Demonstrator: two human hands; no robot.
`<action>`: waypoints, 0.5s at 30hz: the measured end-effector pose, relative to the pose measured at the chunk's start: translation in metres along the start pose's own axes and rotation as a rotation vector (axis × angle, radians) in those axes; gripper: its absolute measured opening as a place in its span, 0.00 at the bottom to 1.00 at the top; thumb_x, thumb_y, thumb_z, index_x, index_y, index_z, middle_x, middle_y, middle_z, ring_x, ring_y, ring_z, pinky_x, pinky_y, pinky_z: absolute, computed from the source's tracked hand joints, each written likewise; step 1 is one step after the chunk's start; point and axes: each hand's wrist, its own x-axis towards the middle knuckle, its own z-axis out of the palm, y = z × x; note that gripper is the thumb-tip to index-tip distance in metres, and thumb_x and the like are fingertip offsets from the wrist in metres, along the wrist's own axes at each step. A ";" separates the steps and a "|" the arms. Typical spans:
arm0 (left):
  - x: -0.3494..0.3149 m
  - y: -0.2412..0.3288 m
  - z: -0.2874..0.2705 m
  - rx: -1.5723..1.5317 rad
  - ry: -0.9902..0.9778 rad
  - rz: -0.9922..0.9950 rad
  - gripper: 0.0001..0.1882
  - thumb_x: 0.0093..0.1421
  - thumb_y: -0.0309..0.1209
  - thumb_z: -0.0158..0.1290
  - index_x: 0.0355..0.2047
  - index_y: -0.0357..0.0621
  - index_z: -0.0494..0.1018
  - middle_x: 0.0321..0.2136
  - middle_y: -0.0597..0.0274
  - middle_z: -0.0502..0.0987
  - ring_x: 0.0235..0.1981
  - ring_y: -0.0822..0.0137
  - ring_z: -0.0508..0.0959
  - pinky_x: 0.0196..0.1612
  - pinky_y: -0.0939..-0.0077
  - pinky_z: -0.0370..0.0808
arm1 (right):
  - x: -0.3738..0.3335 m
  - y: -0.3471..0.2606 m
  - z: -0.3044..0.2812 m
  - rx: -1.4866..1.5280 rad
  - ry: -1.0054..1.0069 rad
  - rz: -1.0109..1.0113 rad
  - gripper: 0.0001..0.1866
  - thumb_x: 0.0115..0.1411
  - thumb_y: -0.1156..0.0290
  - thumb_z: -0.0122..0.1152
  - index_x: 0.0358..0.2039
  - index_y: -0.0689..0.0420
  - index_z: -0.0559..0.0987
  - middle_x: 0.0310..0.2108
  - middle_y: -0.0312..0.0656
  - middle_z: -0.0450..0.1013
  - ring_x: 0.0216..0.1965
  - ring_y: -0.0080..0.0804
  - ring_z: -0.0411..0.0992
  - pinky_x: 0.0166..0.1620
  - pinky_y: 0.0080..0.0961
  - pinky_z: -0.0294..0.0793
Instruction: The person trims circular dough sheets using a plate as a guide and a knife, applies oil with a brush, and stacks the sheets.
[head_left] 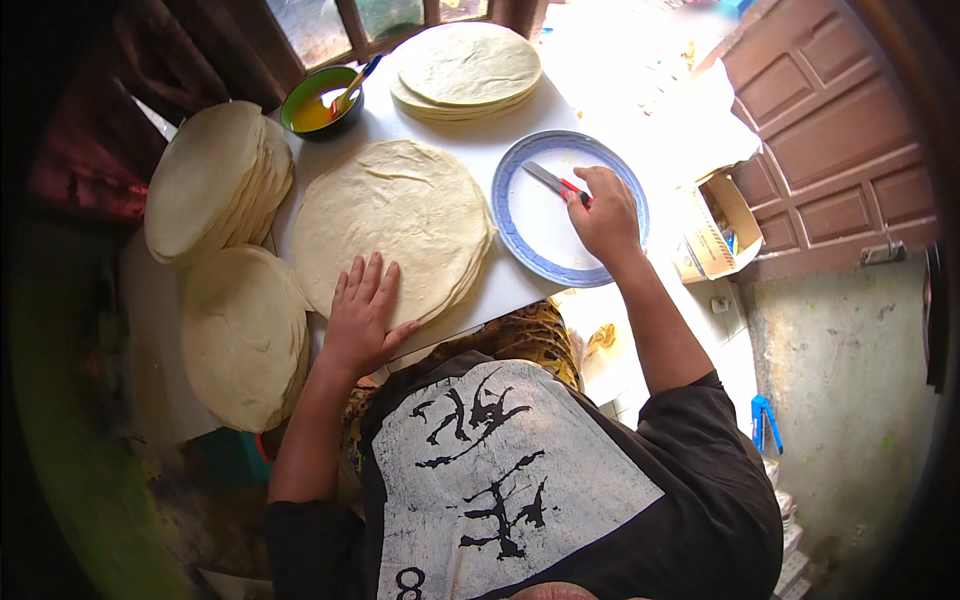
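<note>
My left hand lies flat with fingers spread on the near edge of a stack of thin round dough sheets in front of me. To the right, a white plate with a blue rim holds a knife with a red handle. The fingers of my right hand curl round that handle, thumb on the near side; the blade points up and left over the plate. The palm hides the handle's end.
More dough stacks stand at the far side, the left and near left of the white table. A green-rimmed bowl holds yellow liquid and a brush. An open cardboard box sits right, beside a brown door.
</note>
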 end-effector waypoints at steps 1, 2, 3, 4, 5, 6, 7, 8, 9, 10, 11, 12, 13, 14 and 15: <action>-0.001 0.001 0.004 0.011 0.002 0.015 0.45 0.61 0.62 0.47 0.69 0.46 0.56 0.69 0.43 0.53 0.71 0.42 0.51 0.70 0.46 0.46 | -0.004 0.009 0.000 -0.099 -0.052 0.063 0.19 0.58 0.65 0.63 0.49 0.57 0.79 0.46 0.45 0.74 0.51 0.46 0.70 0.58 0.43 0.65; -0.002 0.001 0.007 -0.008 0.085 0.012 0.45 0.60 0.63 0.48 0.69 0.46 0.56 0.70 0.43 0.53 0.71 0.42 0.50 0.70 0.45 0.45 | -0.006 0.016 0.000 -0.196 -0.106 0.125 0.19 0.58 0.65 0.63 0.49 0.56 0.79 0.43 0.44 0.74 0.49 0.45 0.71 0.56 0.43 0.65; -0.003 0.002 0.007 -0.027 0.169 0.004 0.46 0.60 0.63 0.48 0.70 0.46 0.55 0.70 0.43 0.52 0.71 0.42 0.50 0.70 0.45 0.45 | -0.008 0.020 0.002 -0.192 -0.094 0.127 0.19 0.58 0.65 0.63 0.49 0.56 0.79 0.43 0.44 0.74 0.49 0.45 0.71 0.56 0.43 0.65; -0.003 0.002 0.007 -0.018 0.173 0.008 0.46 0.60 0.63 0.48 0.70 0.46 0.55 0.70 0.43 0.52 0.71 0.42 0.50 0.70 0.45 0.45 | -0.009 0.023 0.003 -0.223 -0.135 0.156 0.18 0.57 0.64 0.63 0.48 0.56 0.80 0.43 0.44 0.74 0.50 0.44 0.71 0.56 0.43 0.65; -0.003 0.003 0.006 0.009 0.075 0.021 0.46 0.59 0.63 0.48 0.70 0.47 0.55 0.70 0.43 0.51 0.71 0.42 0.49 0.70 0.45 0.44 | -0.009 0.026 0.005 -0.254 -0.176 0.183 0.18 0.57 0.64 0.63 0.47 0.55 0.80 0.43 0.43 0.74 0.50 0.44 0.71 0.56 0.43 0.65; -0.005 0.005 0.004 0.035 -0.028 0.026 0.47 0.59 0.63 0.48 0.70 0.47 0.55 0.70 0.42 0.50 0.71 0.42 0.49 0.70 0.45 0.44 | -0.010 0.027 0.006 -0.257 -0.122 0.152 0.17 0.56 0.64 0.64 0.45 0.55 0.81 0.41 0.44 0.75 0.48 0.45 0.72 0.54 0.43 0.67; -0.004 0.006 0.003 0.042 -0.027 0.021 0.47 0.59 0.63 0.48 0.70 0.47 0.55 0.70 0.42 0.50 0.71 0.42 0.49 0.70 0.45 0.44 | -0.008 0.030 0.003 -0.249 -0.120 0.147 0.17 0.56 0.64 0.64 0.45 0.55 0.81 0.41 0.44 0.75 0.48 0.45 0.72 0.54 0.43 0.67; 0.000 0.009 0.002 -0.010 -0.003 0.008 0.46 0.60 0.62 0.49 0.70 0.47 0.55 0.70 0.42 0.50 0.72 0.42 0.48 0.70 0.44 0.44 | -0.005 0.034 -0.003 -0.225 -0.164 0.146 0.17 0.55 0.64 0.65 0.44 0.56 0.81 0.40 0.46 0.76 0.45 0.46 0.73 0.52 0.42 0.68; -0.001 0.011 0.000 -0.058 0.019 -0.014 0.45 0.60 0.61 0.49 0.70 0.47 0.55 0.70 0.42 0.50 0.72 0.42 0.48 0.70 0.44 0.43 | -0.003 0.035 -0.004 -0.194 -0.213 0.139 0.16 0.54 0.64 0.65 0.42 0.56 0.81 0.38 0.47 0.76 0.42 0.47 0.74 0.51 0.42 0.70; -0.002 0.018 -0.005 -0.044 0.031 -0.025 0.45 0.60 0.61 0.49 0.70 0.47 0.55 0.70 0.42 0.50 0.72 0.42 0.48 0.70 0.44 0.43 | -0.005 0.034 -0.008 -0.110 -0.117 0.149 0.16 0.52 0.64 0.66 0.39 0.58 0.82 0.36 0.49 0.76 0.38 0.49 0.75 0.46 0.41 0.73; -0.004 0.029 -0.010 -0.058 0.110 0.022 0.45 0.60 0.58 0.52 0.69 0.45 0.55 0.69 0.41 0.52 0.71 0.43 0.51 0.70 0.46 0.46 | -0.001 0.047 -0.008 -0.115 -0.064 0.157 0.15 0.51 0.65 0.66 0.38 0.58 0.81 0.35 0.49 0.76 0.38 0.47 0.76 0.44 0.40 0.75; -0.006 0.041 -0.014 -0.070 0.181 0.060 0.45 0.60 0.56 0.54 0.69 0.44 0.55 0.69 0.41 0.54 0.70 0.43 0.53 0.70 0.48 0.48 | 0.004 0.051 -0.014 0.042 -0.029 0.180 0.16 0.51 0.65 0.65 0.39 0.58 0.81 0.35 0.49 0.75 0.38 0.46 0.76 0.43 0.40 0.75; -0.003 0.058 -0.016 -0.329 0.121 0.021 0.45 0.60 0.53 0.56 0.69 0.41 0.54 0.68 0.40 0.56 0.69 0.44 0.56 0.70 0.52 0.51 | 0.009 0.062 -0.020 0.048 0.012 0.243 0.16 0.52 0.64 0.63 0.40 0.58 0.79 0.37 0.49 0.74 0.38 0.46 0.75 0.43 0.39 0.75; 0.004 0.079 -0.017 -0.593 0.056 -0.011 0.45 0.60 0.50 0.57 0.69 0.38 0.54 0.67 0.40 0.59 0.68 0.45 0.58 0.69 0.56 0.54 | 0.016 0.073 -0.032 -0.055 -0.026 0.348 0.17 0.53 0.62 0.61 0.40 0.59 0.78 0.40 0.50 0.73 0.38 0.47 0.75 0.43 0.39 0.75; 0.014 0.099 -0.021 -0.697 -0.101 0.017 0.44 0.62 0.45 0.58 0.69 0.34 0.51 0.65 0.40 0.61 0.67 0.49 0.62 0.65 0.63 0.63 | 0.024 0.088 -0.039 -0.151 -0.087 0.454 0.18 0.53 0.59 0.60 0.38 0.59 0.76 0.42 0.51 0.73 0.40 0.46 0.75 0.44 0.38 0.74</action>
